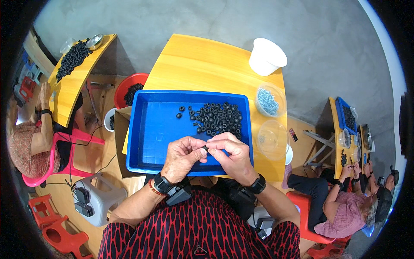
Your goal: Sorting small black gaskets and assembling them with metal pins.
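My left hand point(183, 155) and my right hand point(233, 153) meet over the near part of a blue tray point(151, 129), fingertips pinched together on one small black rubber ring point(205, 149). A heap of the same black rings point(217, 117) lies in the tray's far right part, with a few strays to its left. The tray rests on a yellow wooden table point(202, 64). Whether anything else sits between my fingers is hidden.
Right of the tray stand a clear bowl of small silvery parts point(268, 101), a nearly empty clear bowl point(271, 138) and a white tub point(267, 56). A red basin of black rings point(129, 88) sits on the floor left. Other people work at tables left and right.
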Tool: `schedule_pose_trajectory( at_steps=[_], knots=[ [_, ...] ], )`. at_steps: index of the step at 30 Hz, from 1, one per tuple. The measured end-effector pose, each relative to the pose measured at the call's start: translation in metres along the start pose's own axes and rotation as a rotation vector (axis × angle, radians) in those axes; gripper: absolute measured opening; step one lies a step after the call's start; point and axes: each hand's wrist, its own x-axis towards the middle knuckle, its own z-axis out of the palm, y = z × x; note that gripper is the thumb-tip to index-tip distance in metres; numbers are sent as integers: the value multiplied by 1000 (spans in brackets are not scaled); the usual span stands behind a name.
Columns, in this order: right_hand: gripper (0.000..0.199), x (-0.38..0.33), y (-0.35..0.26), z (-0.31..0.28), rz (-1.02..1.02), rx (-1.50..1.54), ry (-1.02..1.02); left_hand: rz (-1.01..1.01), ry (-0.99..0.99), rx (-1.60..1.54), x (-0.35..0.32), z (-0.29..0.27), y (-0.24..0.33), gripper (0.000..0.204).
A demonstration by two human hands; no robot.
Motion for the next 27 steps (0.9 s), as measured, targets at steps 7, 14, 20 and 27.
schedule_pose_trajectory(
  at_steps=[7, 14, 20, 27],
  knots=[
    [12, -3, 4, -11, 46, 32, 8, 14, -21, 24, 0, 0, 1, 13],
    [16, 0, 0, -8, -42, -18, -148, 39, -20, 46, 2, 0, -1, 12],
    [15, 15, 17, -33, 250, -7, 32, 138, 129, -54, 4, -2, -4, 11],
    [14, 20, 31, -34, 28, -520, -300, 144, 219, -120, 4, -1, -3, 10]
  ],
)
